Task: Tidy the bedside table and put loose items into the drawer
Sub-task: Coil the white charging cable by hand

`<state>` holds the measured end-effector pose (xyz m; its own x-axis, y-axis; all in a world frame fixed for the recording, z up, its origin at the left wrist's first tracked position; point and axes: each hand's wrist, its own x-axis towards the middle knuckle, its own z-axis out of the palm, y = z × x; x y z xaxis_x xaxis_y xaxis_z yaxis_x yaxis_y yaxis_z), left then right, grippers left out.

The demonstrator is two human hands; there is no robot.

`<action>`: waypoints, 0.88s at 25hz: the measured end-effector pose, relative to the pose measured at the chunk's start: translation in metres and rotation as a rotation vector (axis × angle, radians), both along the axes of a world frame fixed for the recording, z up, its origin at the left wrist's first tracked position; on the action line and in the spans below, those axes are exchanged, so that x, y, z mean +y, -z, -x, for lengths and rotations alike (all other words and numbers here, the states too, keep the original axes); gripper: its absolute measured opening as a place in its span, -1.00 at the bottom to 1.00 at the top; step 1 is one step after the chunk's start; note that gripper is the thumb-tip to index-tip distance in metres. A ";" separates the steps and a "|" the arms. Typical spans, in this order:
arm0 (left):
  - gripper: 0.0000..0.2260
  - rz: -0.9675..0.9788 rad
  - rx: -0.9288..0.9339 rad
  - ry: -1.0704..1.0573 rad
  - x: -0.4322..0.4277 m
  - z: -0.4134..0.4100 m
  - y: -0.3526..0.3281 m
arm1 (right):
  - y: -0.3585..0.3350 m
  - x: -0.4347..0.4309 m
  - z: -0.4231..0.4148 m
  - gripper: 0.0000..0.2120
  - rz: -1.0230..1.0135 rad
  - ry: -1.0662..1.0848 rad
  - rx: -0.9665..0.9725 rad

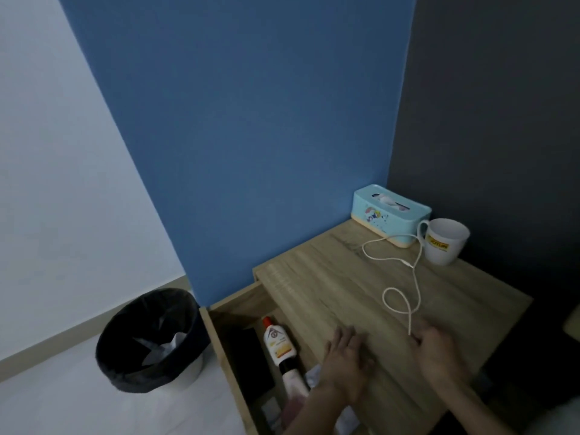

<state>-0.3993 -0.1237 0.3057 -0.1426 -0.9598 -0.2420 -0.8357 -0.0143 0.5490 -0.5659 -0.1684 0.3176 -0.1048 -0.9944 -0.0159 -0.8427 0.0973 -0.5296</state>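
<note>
A white cable (405, 296) lies looped across the wooden bedside table (329, 277). My right hand (434, 350) pinches the cable's near end at the table's front. Flat on the tabletop at its left front edge rests my left hand (346, 361), fingers apart and holding nothing. The drawer (219, 350) stands pulled out to the left; inside lie a white lotion bottle (278, 342), a pink tube (295, 387), a black flat object (251, 356) and some crumpled paper.
A light-blue tissue box (389, 215) and a white mug (445, 241) stand at the table's back right corner. A black-lined waste bin (150, 337) sits on the floor left of the drawer. Blue and dark walls close in behind.
</note>
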 end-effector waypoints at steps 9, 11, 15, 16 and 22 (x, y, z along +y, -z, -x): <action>-0.17 0.132 0.522 -0.302 -0.004 -0.010 -0.058 | -0.096 0.001 -0.017 -0.86 0.053 -0.258 -0.231; -0.05 0.289 0.564 -0.321 -0.015 -0.011 -0.107 | -0.158 0.004 -0.021 -0.78 0.140 -0.417 -0.240; -0.74 0.572 0.681 -0.303 -0.028 -0.029 -0.206 | -0.268 0.022 -0.029 -0.73 0.366 -0.642 -0.294; -0.86 0.550 0.766 -0.289 -0.022 -0.036 -0.231 | -0.289 0.026 -0.031 -0.75 0.410 -0.663 -0.292; -0.73 0.491 1.052 -0.075 0.064 -0.091 -0.343 | -0.398 0.048 -0.044 -0.70 0.671 -0.697 -0.273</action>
